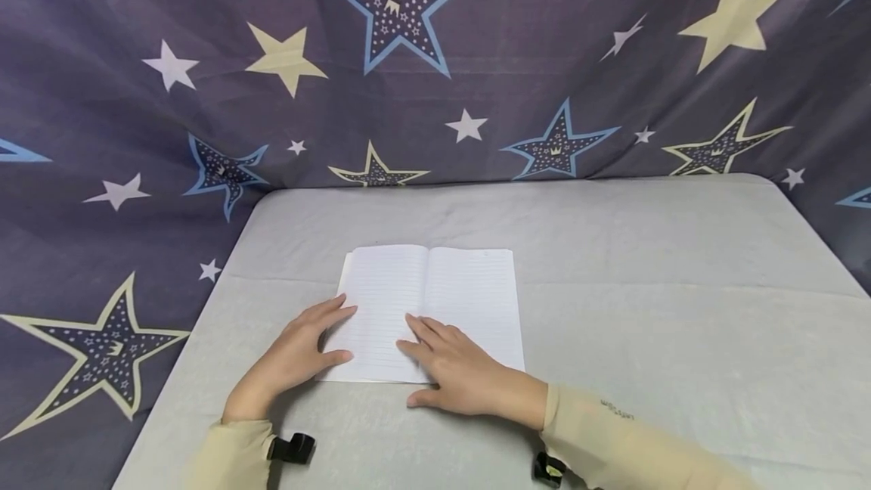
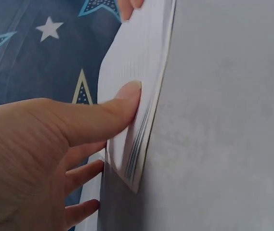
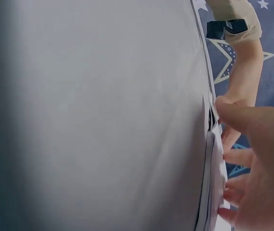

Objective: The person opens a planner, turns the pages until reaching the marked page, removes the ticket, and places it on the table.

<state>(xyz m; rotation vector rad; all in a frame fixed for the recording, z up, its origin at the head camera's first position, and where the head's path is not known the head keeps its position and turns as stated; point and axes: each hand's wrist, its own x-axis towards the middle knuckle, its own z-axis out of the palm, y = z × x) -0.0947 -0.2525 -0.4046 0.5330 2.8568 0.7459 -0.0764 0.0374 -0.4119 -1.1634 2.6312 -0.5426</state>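
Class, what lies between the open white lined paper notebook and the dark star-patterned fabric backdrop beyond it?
Only a bare stretch of grey tabletop separates the notebook from the backdrop, as the head view shows.

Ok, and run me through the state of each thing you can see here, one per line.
Lined notebook: open, ruled pages up, no handwriting visible
Left hand: fingers relaxed, at the notebook's left edge, thumb on the page
Right hand: fingers extended near the gutter, thumb past the bottom edge
Grey tablecloth: spread out, lightly creased
Star-print curtain: hanging behind the table
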